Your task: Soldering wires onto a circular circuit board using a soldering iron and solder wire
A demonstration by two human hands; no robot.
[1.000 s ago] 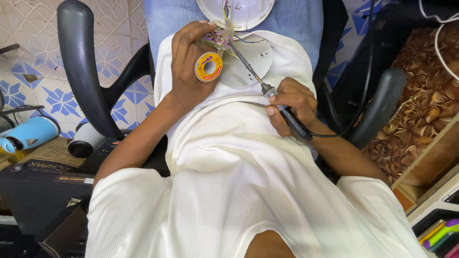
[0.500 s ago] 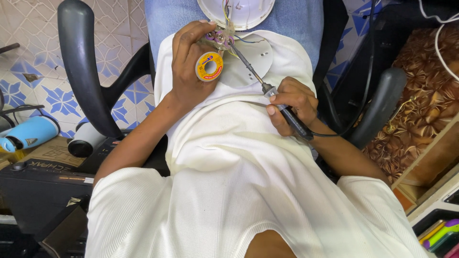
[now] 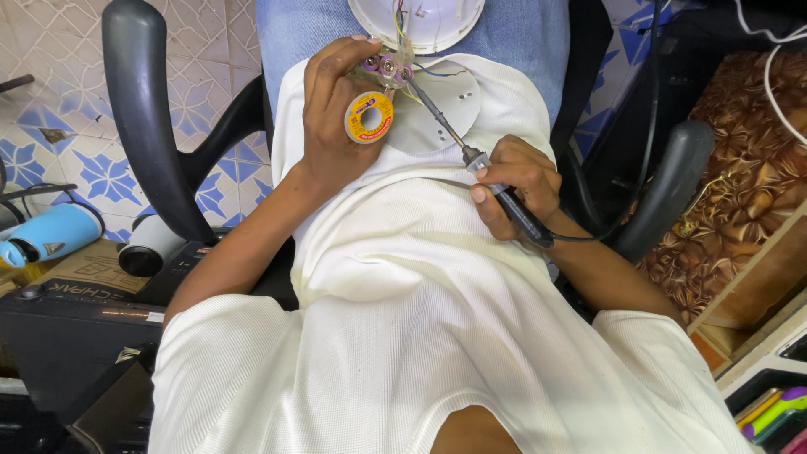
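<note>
We clench our left hand around a yellow solder spool and small circuit board, while our right hand grips the soldering iron, tip touching that board

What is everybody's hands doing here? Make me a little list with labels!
Left hand: holds a yellow solder spool and pinches a small circuit board
Right hand: grips a soldering iron, tip at the board
Lap: white round plate, white lamp shell above it
Seat: black office chair
Left side: blue tool on boxes
</note>
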